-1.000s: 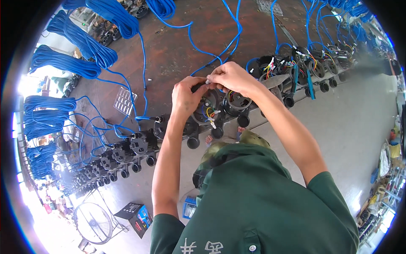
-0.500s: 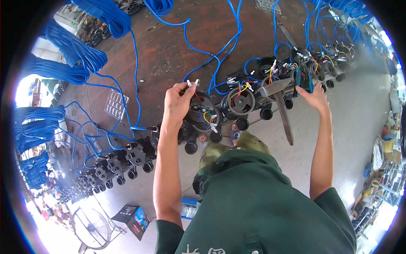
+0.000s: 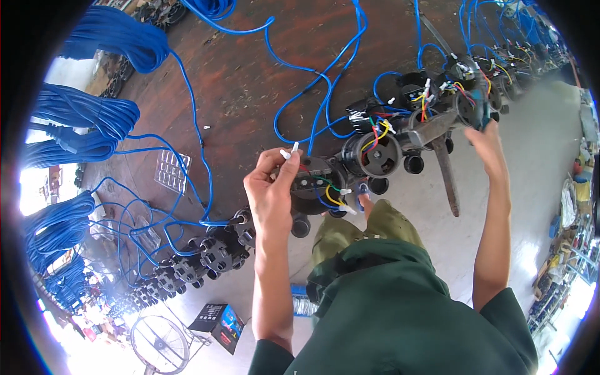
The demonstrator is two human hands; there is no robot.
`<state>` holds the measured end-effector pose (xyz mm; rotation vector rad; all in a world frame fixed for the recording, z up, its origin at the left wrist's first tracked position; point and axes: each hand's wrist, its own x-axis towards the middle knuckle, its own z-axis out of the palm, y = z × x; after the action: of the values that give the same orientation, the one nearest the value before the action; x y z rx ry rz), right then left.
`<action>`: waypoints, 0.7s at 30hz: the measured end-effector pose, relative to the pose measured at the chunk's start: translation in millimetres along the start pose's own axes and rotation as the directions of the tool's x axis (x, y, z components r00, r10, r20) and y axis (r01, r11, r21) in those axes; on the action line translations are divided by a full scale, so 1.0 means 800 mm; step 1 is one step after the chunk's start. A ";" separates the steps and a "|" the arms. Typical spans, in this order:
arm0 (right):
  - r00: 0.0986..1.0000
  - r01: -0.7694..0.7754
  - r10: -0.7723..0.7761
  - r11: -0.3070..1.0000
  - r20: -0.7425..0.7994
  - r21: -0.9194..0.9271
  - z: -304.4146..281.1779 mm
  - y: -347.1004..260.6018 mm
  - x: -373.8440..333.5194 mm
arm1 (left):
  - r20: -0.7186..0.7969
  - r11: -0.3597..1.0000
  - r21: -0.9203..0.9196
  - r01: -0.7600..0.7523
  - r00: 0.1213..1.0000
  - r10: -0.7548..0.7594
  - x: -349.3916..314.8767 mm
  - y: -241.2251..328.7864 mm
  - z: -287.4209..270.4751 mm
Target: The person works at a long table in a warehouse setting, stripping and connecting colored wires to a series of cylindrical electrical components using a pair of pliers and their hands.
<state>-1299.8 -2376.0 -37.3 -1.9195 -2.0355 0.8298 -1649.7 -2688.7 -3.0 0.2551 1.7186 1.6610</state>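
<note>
My left hand (image 3: 272, 187) pinches small white wire caps (image 3: 289, 152) between thumb and fingers, just left of an open black round housing (image 3: 315, 187) with green, yellow and blue wires. My right hand (image 3: 487, 142) is stretched far right, its fingers closed on the lower end of a teal-handled tool (image 3: 480, 111) beside another black housing (image 3: 465, 103). Between the hands sits a black housing (image 3: 378, 156) with red and yellow wires spilling out. All rest on the front edge of a brown workbench (image 3: 250, 81).
Blue cables (image 3: 312, 106) loop over the bench, with thick blue coils (image 3: 87, 131) at the left. A row of black housings (image 3: 206, 256) runs down the bench edge. A long metal bar (image 3: 445, 169) hangs off the edge. A fan (image 3: 159, 344) and a box (image 3: 215, 322) stand on the floor.
My right hand left the housing by my left hand and swung right to the teal tool. My left hand stayed near the same housing, still pinching the white caps.
</note>
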 end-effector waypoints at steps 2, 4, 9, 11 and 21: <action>0.999 -0.011 0.000 0.957 0.041 0.289 -0.018 -0.032 -0.041 | -0.036 1.000 -0.003 -0.016 0.999 0.016 0.000 -0.002 0.003; 0.990 0.129 -0.137 0.832 -0.026 0.539 -0.012 -0.079 -0.094 | -0.038 0.997 0.030 -0.066 0.997 0.068 0.002 -0.012 0.002; 0.747 0.457 -0.577 0.806 0.329 0.376 0.054 -0.210 -0.162 | -0.003 0.997 -0.040 -0.067 0.998 0.067 -0.005 -0.009 0.003; 0.763 0.485 -0.536 0.844 0.362 0.229 0.078 -0.261 -0.194 | -0.022 0.995 -0.021 -0.095 0.995 0.094 -0.009 -0.007 0.008; 0.613 0.748 -0.750 0.652 0.248 0.126 0.144 -0.261 -0.218 | -0.029 0.977 -0.014 -0.214 0.977 0.213 -0.025 -0.019 0.006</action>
<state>-1515.3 -2570.3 19.0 -0.7510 -2.6516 0.8820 -1627.6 -2699.1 -9.5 0.4239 1.7464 1.8399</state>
